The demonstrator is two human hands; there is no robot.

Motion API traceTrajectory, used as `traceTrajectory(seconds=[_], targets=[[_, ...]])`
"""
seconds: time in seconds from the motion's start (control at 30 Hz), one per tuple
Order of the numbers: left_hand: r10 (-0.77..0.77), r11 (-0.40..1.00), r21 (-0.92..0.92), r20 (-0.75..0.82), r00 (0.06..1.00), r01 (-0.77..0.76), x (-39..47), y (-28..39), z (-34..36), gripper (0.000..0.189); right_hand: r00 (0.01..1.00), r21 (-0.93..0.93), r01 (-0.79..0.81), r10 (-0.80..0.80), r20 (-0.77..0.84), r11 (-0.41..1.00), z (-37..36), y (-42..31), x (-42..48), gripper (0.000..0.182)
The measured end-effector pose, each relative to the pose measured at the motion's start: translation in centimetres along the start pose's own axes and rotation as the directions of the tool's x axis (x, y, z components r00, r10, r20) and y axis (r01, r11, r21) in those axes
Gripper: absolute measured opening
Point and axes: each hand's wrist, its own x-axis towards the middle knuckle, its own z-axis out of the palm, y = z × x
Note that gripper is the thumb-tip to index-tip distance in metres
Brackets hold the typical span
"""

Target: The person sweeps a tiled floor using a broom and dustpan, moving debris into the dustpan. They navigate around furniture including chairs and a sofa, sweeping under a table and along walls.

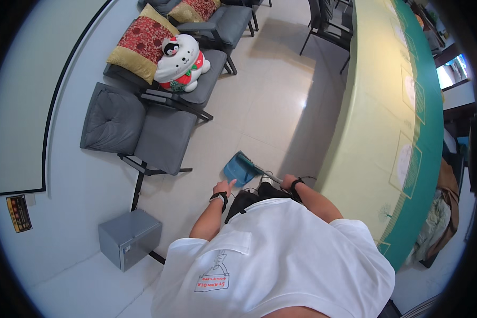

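My right hand (288,182) is closed around the pale handle of a broom (251,163), whose green head rests over the right part of a blue plastic dustpan (237,171). The dustpan lies low in front of me, near the tiled floor. My left hand (223,187) is just below and left of the dustpan, with the thumb pointing out towards it. Whether its fingers hold a dustpan handle is hidden from this view. Both wrists wear black bands. A light-coloured shoe (266,179) shows just under the broom.
Grey cushioned armchairs (165,137) line the wall at left, one bearing a white plush toy (183,59) and a red and gold pillow (143,43). A grey metal cabinet (129,234) stands lower left. A long table with a yellow and green cloth (377,119) runs along the right.
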Motion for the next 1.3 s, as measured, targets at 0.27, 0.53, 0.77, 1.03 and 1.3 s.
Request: traceTrajectory(seconds=[0.27,0.53,0.77,1.03,1.3], targets=[[-0.047,0.999,-0.018,0.018,0.999,0.047,-1.2,-0.9,-1.2,0.071,0.995,0.573,-0.071,0.097,-0.016,0.817,-2.9,6.1,-1.1,0.022],[-0.083,0.995,-0.050,0.015,0.996,0.084,-3.3,-2.6,-0.6,0.074,0.892,0.483,-0.221,0.376,-0.251,0.847,-3.2,9.0,0.9,0.032],[-0.088,0.991,-0.103,-0.005,0.996,0.087,-4.5,-4.7,0.8,0.068,0.908,0.414,-0.334,0.406,-0.099,0.847,-5.6,0.3,0.6,0.026],[-0.087,0.988,-0.126,-0.019,0.996,0.084,-3.3,-4.5,1.6,0.067,0.950,0.122,-0.210,0.232,-0.208,0.970,0.2,-2.8,1.2,0.028],[-0.041,0.994,-0.105,0.018,0.999,0.042,-3.4,-6.4,0.9,0.067,0.998,-0.144,-0.051,0.046,-0.040,0.988,2.4,-6.9,0.4,0.025]])
